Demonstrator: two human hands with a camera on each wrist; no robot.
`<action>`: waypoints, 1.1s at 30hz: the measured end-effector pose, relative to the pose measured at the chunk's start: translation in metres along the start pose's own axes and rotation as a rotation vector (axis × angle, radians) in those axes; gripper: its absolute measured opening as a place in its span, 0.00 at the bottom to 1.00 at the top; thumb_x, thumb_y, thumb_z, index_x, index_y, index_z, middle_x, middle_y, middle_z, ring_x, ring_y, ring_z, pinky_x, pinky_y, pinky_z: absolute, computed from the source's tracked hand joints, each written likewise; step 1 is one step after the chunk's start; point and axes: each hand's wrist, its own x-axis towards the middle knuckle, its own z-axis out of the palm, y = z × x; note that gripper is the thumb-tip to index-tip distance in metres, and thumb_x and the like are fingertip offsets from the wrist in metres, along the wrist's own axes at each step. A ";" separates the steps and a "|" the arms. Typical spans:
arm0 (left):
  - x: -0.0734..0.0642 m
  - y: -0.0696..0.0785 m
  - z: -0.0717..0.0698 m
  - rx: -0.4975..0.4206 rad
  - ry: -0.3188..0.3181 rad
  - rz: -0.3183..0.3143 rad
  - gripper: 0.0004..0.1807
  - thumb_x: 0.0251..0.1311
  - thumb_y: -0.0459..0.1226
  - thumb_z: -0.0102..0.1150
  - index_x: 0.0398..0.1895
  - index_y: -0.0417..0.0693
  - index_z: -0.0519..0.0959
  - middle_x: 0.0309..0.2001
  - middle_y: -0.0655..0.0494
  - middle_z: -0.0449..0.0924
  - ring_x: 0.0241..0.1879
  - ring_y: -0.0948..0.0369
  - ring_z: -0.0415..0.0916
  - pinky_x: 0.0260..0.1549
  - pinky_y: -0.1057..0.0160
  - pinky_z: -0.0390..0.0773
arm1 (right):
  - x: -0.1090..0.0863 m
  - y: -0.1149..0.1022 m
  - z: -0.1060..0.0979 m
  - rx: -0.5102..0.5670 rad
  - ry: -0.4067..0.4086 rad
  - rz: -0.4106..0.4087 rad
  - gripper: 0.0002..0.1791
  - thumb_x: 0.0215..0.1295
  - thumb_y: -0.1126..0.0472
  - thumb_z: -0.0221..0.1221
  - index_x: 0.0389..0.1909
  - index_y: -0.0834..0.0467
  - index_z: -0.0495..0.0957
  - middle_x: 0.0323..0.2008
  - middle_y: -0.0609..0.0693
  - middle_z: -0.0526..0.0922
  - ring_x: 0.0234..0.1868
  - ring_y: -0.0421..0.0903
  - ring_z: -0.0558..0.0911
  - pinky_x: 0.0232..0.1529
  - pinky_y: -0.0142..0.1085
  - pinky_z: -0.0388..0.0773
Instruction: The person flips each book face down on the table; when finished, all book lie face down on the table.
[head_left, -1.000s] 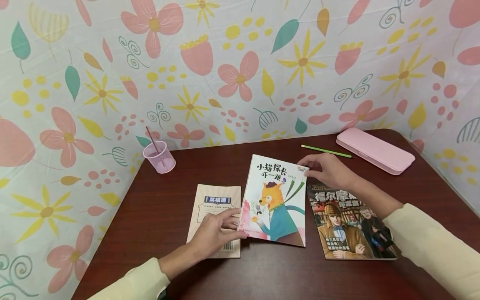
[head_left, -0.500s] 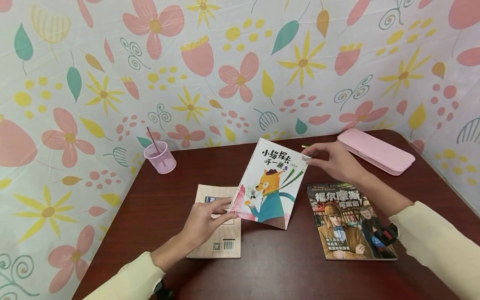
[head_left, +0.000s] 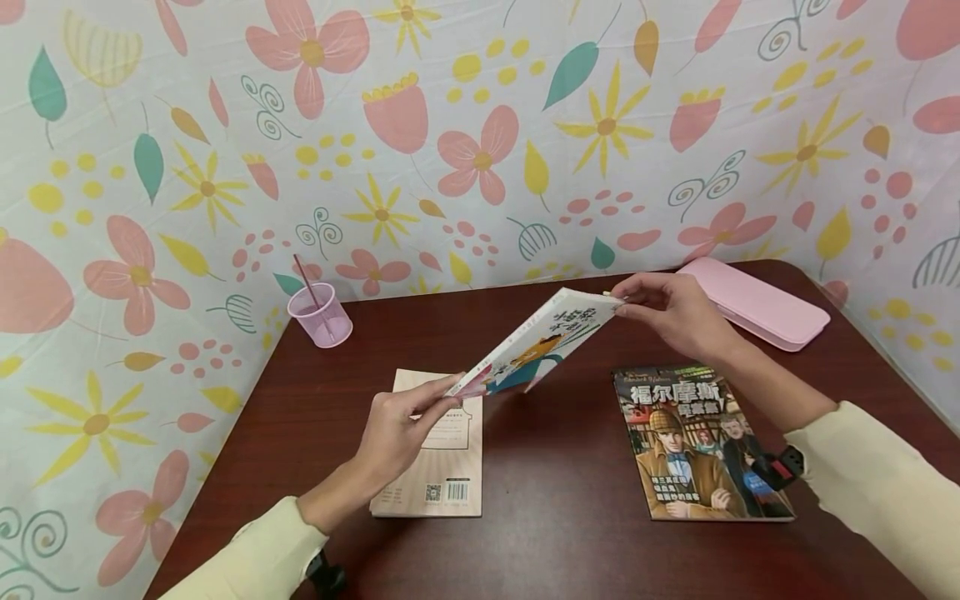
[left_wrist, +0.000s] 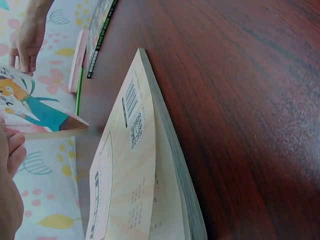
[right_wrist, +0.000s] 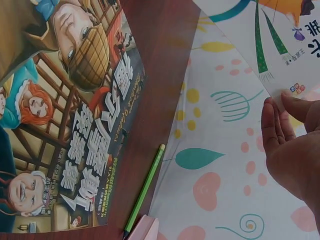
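Observation:
A thin picture book (head_left: 536,346) with an orange cat on its white cover is held tilted above the table, its spine edge turned up toward the head camera. My left hand (head_left: 405,425) pinches its lower left corner between thumb and fingers. At the upper right corner, my right hand (head_left: 675,312) pinches it, thumb on the cover in the right wrist view. Below my left hand lies a beige book (head_left: 442,467), back cover up with a barcode; its cover stands slightly lifted in the left wrist view. A detective book (head_left: 701,450) lies under my right forearm.
A pink pencil case (head_left: 765,304) lies at the back right of the dark wooden table (head_left: 562,550). Beside it is a green pencil (right_wrist: 145,192). A lilac mesh cup (head_left: 321,317) holding a thin stick stands at the back left. Flowered cloth (head_left: 480,150) hangs behind.
Both hands have raised the picture book and turned it, its right side going up and its cover tipping steeply away from view. The left hand has shifted left and up. Other books stay put.

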 end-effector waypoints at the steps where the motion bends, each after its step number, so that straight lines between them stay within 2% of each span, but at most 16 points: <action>1: 0.000 0.000 0.000 0.003 0.010 0.003 0.20 0.61 0.26 0.74 0.57 0.44 0.89 0.48 0.52 0.91 0.44 0.59 0.90 0.41 0.68 0.86 | 0.000 0.000 0.000 0.007 0.004 0.001 0.10 0.70 0.71 0.68 0.50 0.63 0.87 0.46 0.60 0.89 0.41 0.37 0.87 0.39 0.25 0.81; 4: 0.000 0.000 0.000 -0.004 0.039 0.010 0.18 0.62 0.25 0.73 0.56 0.42 0.89 0.46 0.51 0.91 0.42 0.57 0.90 0.41 0.67 0.86 | -0.001 0.000 0.000 0.043 0.007 0.024 0.10 0.70 0.70 0.68 0.50 0.63 0.86 0.47 0.57 0.89 0.43 0.34 0.87 0.40 0.25 0.82; 10: -0.001 0.003 0.001 -0.061 0.090 -0.024 0.17 0.62 0.25 0.72 0.54 0.41 0.90 0.47 0.51 0.91 0.42 0.58 0.90 0.41 0.66 0.87 | -0.002 0.002 -0.003 0.199 0.002 0.170 0.15 0.71 0.62 0.70 0.55 0.63 0.87 0.45 0.39 0.91 0.47 0.33 0.87 0.46 0.26 0.82; 14: -0.003 0.005 0.002 -0.115 0.125 -0.067 0.15 0.63 0.25 0.72 0.52 0.41 0.90 0.46 0.51 0.91 0.42 0.58 0.90 0.41 0.64 0.87 | -0.003 0.005 -0.005 0.236 -0.018 0.241 0.20 0.71 0.57 0.71 0.59 0.62 0.86 0.46 0.34 0.90 0.51 0.33 0.85 0.49 0.26 0.79; 18: -0.006 0.009 0.004 -0.174 0.139 -0.110 0.13 0.63 0.26 0.73 0.50 0.41 0.91 0.43 0.52 0.92 0.40 0.62 0.90 0.41 0.64 0.87 | -0.004 0.007 -0.004 0.306 -0.033 0.301 0.23 0.71 0.55 0.71 0.63 0.61 0.85 0.47 0.33 0.89 0.54 0.35 0.82 0.51 0.27 0.77; 23: -0.011 0.013 0.008 -0.223 0.133 -0.114 0.14 0.61 0.25 0.73 0.50 0.39 0.91 0.41 0.51 0.92 0.39 0.63 0.89 0.41 0.65 0.87 | -0.004 0.010 -0.002 0.469 -0.051 0.342 0.22 0.74 0.61 0.67 0.65 0.60 0.83 0.52 0.36 0.88 0.55 0.37 0.83 0.50 0.28 0.81; 26: -0.013 0.016 0.010 -0.255 0.126 -0.141 0.15 0.61 0.25 0.74 0.51 0.40 0.91 0.42 0.51 0.92 0.39 0.63 0.89 0.39 0.68 0.86 | -0.003 0.011 -0.001 0.537 -0.058 0.373 0.22 0.74 0.63 0.66 0.66 0.59 0.83 0.52 0.36 0.88 0.54 0.36 0.85 0.50 0.28 0.83; 30: -0.014 0.020 0.012 -0.266 0.129 -0.182 0.15 0.62 0.26 0.74 0.51 0.40 0.91 0.42 0.51 0.92 0.38 0.63 0.89 0.35 0.69 0.85 | -0.003 0.013 -0.001 0.623 -0.068 0.403 0.23 0.75 0.64 0.65 0.69 0.61 0.80 0.52 0.38 0.89 0.53 0.36 0.87 0.52 0.29 0.84; 33: -0.015 0.022 0.013 -0.265 0.136 -0.205 0.14 0.61 0.27 0.75 0.51 0.41 0.91 0.43 0.51 0.92 0.39 0.62 0.90 0.36 0.68 0.86 | -0.004 0.015 0.000 0.685 -0.085 0.392 0.24 0.76 0.66 0.63 0.71 0.63 0.77 0.53 0.39 0.89 0.53 0.36 0.87 0.53 0.30 0.83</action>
